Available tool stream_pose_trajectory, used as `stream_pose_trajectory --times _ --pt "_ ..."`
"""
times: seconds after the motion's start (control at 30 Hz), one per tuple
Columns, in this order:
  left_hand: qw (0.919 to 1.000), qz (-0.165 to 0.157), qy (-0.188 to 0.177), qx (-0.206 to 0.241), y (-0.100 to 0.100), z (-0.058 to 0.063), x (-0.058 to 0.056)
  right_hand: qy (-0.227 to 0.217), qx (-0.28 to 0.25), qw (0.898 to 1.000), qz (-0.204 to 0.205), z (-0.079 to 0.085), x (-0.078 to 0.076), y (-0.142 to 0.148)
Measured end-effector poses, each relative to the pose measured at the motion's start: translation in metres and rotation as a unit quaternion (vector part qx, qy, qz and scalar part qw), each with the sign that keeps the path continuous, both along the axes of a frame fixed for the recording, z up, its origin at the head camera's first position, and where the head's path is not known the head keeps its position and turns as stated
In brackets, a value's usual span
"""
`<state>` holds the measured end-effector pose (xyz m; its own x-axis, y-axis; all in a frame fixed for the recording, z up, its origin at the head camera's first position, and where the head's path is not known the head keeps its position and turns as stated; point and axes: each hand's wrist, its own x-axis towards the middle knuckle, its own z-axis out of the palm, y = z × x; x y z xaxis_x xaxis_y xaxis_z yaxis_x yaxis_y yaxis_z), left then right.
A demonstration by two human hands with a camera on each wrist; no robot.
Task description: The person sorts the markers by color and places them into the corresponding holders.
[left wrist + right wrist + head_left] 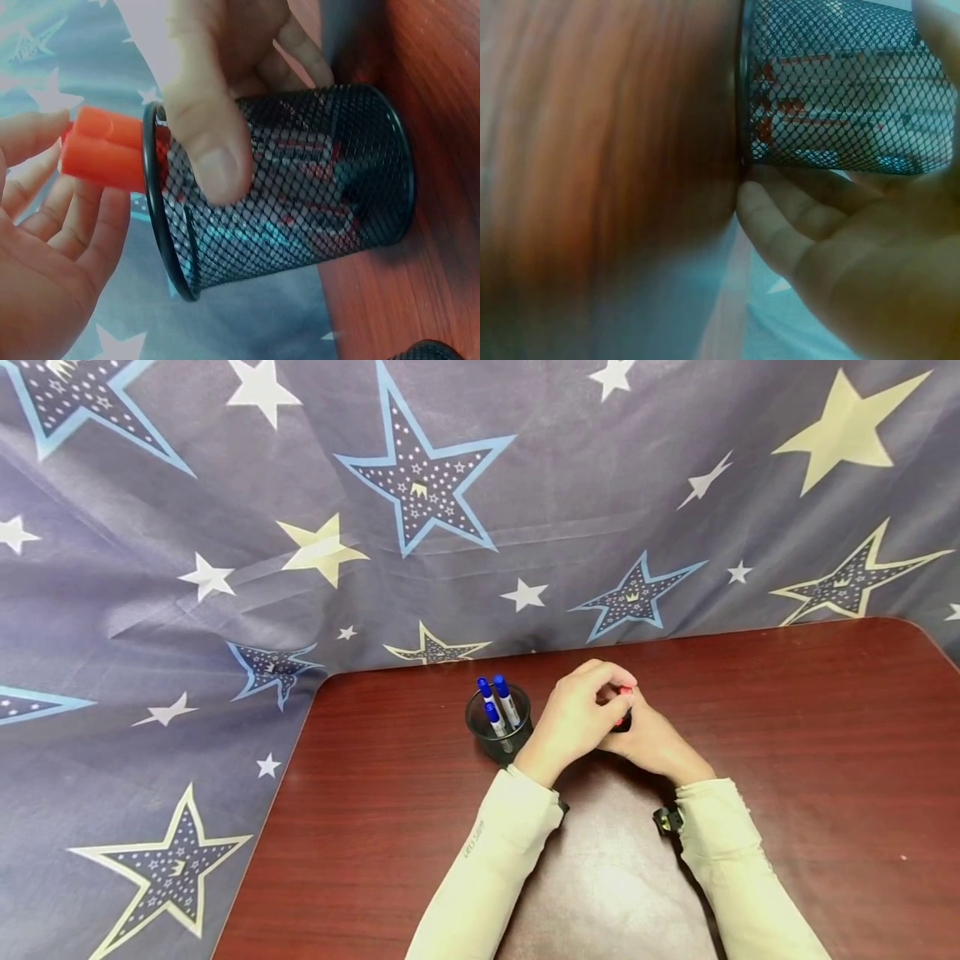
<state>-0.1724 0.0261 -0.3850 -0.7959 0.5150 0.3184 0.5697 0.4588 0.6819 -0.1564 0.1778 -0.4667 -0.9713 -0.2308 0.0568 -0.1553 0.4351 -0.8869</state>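
A black wire-mesh pen cup (300, 225) stands on the table, holding white markers with red caps (112, 150). My right hand (652, 743) grips this cup around its side, its thumb across the mesh in the left wrist view. Over the cup's mouth, my left hand (573, 718) pinches at a red-capped marker, thumb and fingers around the cap end. The red-capped markers stand close together, their barrels showing through the mesh (855, 97) in the right wrist view. From the head, both hands hide most of this cup.
A second black mesh cup (486, 742) with blue-capped markers (506, 697) stands just left of my left hand. The reddish-brown wooden table (847, 777) extends on both sides. A grey star-patterned cloth (570, 468) hangs behind its far edge.
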Motion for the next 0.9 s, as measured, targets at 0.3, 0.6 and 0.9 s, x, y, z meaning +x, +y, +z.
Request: stream_pose_trajectory --times 0.3,0.6,0.9 --pt "0.9991 -0.012 0.037 -0.015 -0.002 0.0 0.017 0.112 0.039 0.992 0.037 -0.004 -0.002 0.003" --pt "0.9859 0.022 0.046 0.16 -0.044 0.0 0.05 -0.018 -0.02 0.999 -0.023 -0.015 0.001 0.005" --pt "0.9683 0.126 0.213 0.033 -0.109 -0.014 0.055 -0.059 0.045 0.996 -0.052 -0.011 0.016 0.026"
